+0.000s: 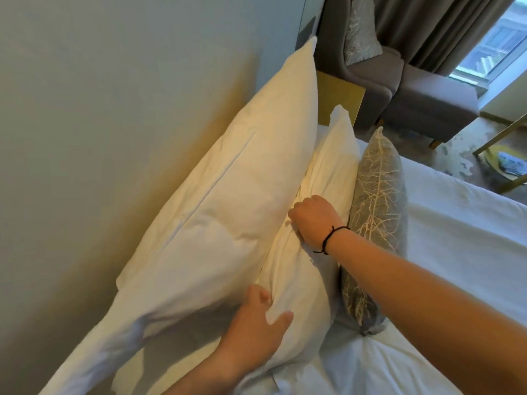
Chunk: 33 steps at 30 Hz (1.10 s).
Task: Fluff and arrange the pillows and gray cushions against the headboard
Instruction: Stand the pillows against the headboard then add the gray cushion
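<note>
Two white pillows stand on edge along the headboard (85,124). The large back pillow (216,201) leans flat on the headboard; the smaller front pillow (322,195) leans on the back pillow, on the side away from the headboard. One gray cushion (373,212) with a pale branch pattern stands on edge just beyond the front pillow, again away from the headboard, on the white bedding (462,223).

Key relation: all three long axes run parallel to the headboard, pointing away from the camera toward the armchair (413,92). Both hands are already on the front pillow, spaced along that axis.

Left hand (256,326): at the pillow's near end, fingers curled over its top edge, thumb out on the face away from the headboard. It grips that corner. Forearm comes up from below.

Right hand (313,220): further along the top edge, roughly mid-length, knuckles up, fingers bent down into the fabric by the seam with the back pillow. It looks to be pinching or pressing the edge; fingertips hidden, so grip is a judgement. A black cord (330,238) is on the wrist. That arm crosses above the cushion.

Likely step: plumping or squaring the front pillow. The right hand is nearer the cushion, which is untouched.
</note>
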Motion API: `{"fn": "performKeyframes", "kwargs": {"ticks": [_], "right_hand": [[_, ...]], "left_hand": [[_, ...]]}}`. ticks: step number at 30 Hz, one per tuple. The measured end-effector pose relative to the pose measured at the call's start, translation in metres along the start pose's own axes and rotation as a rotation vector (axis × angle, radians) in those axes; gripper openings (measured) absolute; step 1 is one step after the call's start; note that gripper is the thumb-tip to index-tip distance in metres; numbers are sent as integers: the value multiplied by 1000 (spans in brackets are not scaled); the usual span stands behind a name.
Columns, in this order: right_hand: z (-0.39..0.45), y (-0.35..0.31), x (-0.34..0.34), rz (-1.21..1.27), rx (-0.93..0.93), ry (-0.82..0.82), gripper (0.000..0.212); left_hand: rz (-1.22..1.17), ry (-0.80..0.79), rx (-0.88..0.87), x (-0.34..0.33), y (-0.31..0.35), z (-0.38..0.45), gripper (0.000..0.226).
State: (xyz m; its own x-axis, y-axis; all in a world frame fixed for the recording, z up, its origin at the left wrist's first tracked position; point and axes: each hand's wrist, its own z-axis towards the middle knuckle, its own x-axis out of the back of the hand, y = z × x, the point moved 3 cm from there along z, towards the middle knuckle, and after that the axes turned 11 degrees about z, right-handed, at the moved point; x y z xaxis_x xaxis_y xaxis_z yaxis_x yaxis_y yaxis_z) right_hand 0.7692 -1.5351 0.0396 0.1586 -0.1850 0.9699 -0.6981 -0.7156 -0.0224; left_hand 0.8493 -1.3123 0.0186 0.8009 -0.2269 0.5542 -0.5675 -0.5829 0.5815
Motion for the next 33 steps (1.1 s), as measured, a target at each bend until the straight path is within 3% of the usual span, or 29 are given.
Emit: {"fn": "performKeyframes", "kwargs": {"ticks": [2,4,8,10,15,19,21,25,30,33], "right_hand": [[-11,-3,-8,121,-135,91,13],[-30,-7,-14,359,-290,196,32],[-85,-46,-36,881,-495,238,66],[-111,-68,-53,973,-533,214,72],[-138,-90,-72,987,-595,232,79],[-134,-104,-71,969,-621,212,88],[-133,-111,-71,922,-621,206,87],[-141,-120,-79,752,-565,177,75],[-137,-128,-78,603,-508,141,53],[-129,-134,-74,526,-515,109,36]], "left_hand": [[-212,-18,95,-2,-8,-1,58],[-276,28,119,0,-14,0,64],[-190,250,-26,25,-14,-3,34],[-30,334,-116,39,-13,-9,16],[614,409,-145,52,-34,-22,34],[762,426,-121,56,-49,-32,31],[705,374,-138,56,-57,-34,34],[329,190,-121,53,-83,-44,24],[202,127,-17,38,-121,-49,28],[245,127,37,32,-129,-45,27]]}}
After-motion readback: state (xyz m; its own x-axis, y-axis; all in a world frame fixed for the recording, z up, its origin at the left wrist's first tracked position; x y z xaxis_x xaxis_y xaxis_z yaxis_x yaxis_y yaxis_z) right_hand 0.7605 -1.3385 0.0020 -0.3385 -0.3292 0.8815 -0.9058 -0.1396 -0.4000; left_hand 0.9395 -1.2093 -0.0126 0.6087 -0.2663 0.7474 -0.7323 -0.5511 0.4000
